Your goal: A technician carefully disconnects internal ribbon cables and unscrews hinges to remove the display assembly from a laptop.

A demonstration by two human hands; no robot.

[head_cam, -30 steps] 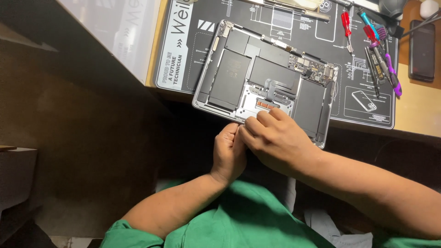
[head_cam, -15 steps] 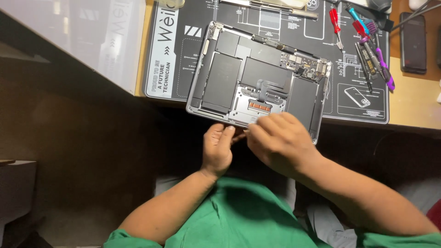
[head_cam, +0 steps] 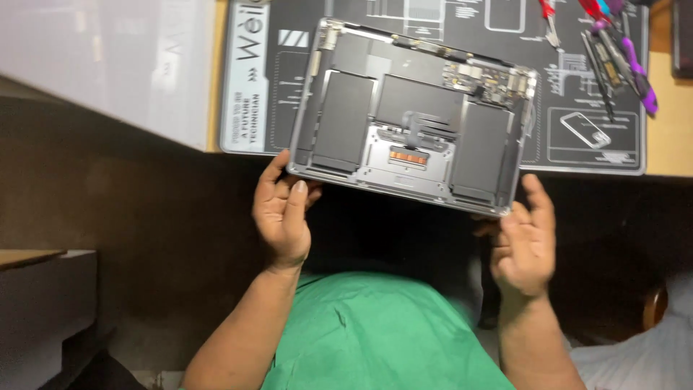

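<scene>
An opened grey laptop (head_cam: 415, 115) lies bottom-up, its black battery cells, trackpad cable and circuit board showing. Its near edge hangs past the table's front edge. My left hand (head_cam: 283, 209) grips the near left corner, thumb on the inside, fingers beneath. My right hand (head_cam: 525, 238) holds the near right corner, fingers curled under the edge. The far part of the laptop rests over a dark repair mat (head_cam: 585, 87) printed with white outlines.
Several screwdrivers and tools with red and purple handles (head_cam: 613, 50) lie on the mat at the far right. A white flat panel (head_cam: 108, 58) covers the table's left. A dark device (head_cam: 682, 36) sits at the right edge. A grey box (head_cam: 43, 310) stands low left.
Both hands left the middle of the laptop's near edge and spread apart to its two near corners. The laptop now sits closer to me, overhanging the table edge.
</scene>
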